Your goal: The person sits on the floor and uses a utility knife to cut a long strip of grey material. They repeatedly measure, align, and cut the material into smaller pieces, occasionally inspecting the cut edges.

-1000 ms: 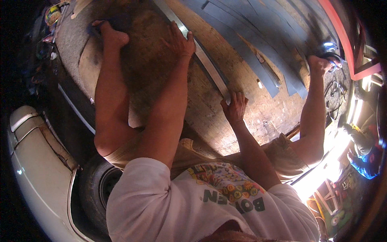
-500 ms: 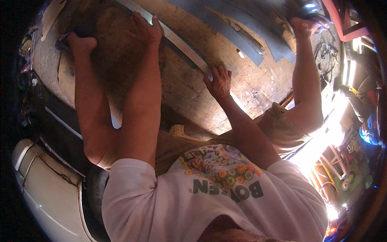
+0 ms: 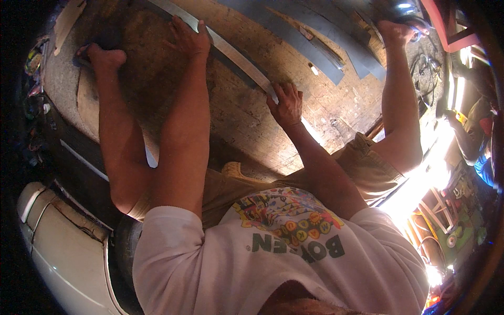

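A long, narrow, pale metal strip (image 3: 233, 58), like a straightedge, lies slantwise across a worn wooden board (image 3: 236, 118). My left hand (image 3: 190, 39) rests on its far part, fingers spread and pressing down. Farther along the strip, nearer to me, my right hand (image 3: 287, 107) lies over it with thumb and fingers apart. Part of the strip is hidden beneath this hand, and a bright streak shows beyond the wrist. A dark band runs along the strip's near side; I cannot tell whether it is sheet or shadow.
Grey sheet pieces (image 3: 310, 52) with pointed ends lie beyond the strip. My bare legs frame the board. A pale curved panel (image 3: 68, 252) stands at lower left. Cables (image 3: 425, 73) and a red frame (image 3: 446, 26) are at right, where another person's arm (image 3: 464, 136) shows.
My hands stay on the strip almost unmoved, the right one shifting very slightly. At the right edge the other person's arm has moved.
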The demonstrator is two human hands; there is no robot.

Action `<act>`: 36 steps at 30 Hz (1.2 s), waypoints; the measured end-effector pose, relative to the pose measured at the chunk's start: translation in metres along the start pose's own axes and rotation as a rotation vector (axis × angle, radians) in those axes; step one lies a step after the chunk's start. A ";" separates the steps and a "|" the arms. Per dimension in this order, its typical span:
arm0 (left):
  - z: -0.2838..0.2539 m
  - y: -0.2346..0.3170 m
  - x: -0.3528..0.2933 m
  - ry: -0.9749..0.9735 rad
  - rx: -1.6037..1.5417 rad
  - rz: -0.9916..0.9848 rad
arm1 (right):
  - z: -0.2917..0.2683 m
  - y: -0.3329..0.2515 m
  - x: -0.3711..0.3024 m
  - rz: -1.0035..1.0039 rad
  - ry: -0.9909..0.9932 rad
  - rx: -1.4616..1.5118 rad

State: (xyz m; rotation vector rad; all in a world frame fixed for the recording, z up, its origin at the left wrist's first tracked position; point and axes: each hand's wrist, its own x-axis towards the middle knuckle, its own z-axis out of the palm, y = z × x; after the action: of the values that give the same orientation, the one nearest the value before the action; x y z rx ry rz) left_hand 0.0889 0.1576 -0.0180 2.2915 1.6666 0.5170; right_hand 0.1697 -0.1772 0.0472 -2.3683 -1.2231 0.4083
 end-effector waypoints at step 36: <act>0.012 -0.010 0.004 -0.115 -0.251 -0.132 | 0.006 0.002 0.000 -0.066 0.078 0.034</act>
State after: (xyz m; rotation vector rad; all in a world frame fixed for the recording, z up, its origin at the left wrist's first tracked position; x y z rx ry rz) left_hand 0.0869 0.1646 -0.0319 1.9813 1.5862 0.5218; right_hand 0.1684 -0.1768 0.0414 -2.2860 -1.2444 0.3098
